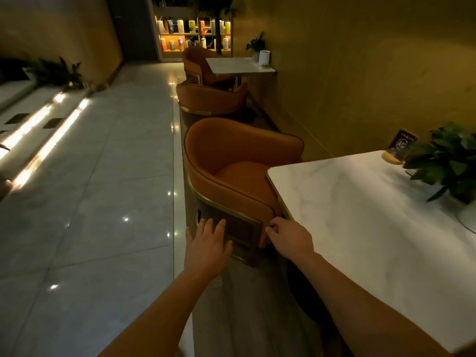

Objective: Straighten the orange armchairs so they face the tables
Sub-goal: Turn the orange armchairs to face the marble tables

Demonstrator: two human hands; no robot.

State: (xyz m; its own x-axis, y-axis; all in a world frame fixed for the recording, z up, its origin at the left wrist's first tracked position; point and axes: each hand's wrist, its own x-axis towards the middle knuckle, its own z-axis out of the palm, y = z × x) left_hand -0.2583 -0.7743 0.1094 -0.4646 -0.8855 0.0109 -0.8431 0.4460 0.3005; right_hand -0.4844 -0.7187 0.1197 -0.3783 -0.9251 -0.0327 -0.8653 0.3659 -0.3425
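I'm seeing nearest brass-trimmed orange leather tub armchair (231,150) dead ahead of both hands, arm end just beside white marble table (360,228) corner. My left hand (207,246) spreading open at dark side panel (240,228); right hand (289,237) curling at arm end, grip unclear.

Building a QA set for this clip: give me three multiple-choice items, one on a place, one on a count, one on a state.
1. Where does the potted plant stand?
A) on the floor
B) on the near table, wall side
C) on an armchair seat

2. How many orange armchairs show?
A) one
B) three
C) five

3. How is the left hand?
A) open, fingers spread
B) clenched in a fist
C) flat on the tabletop

1 B: its leaves spread over the marble top by the wall.
2 B: one near, one mid-row, one far.
3 A: straight fingers fan out beside the nearest armchair.
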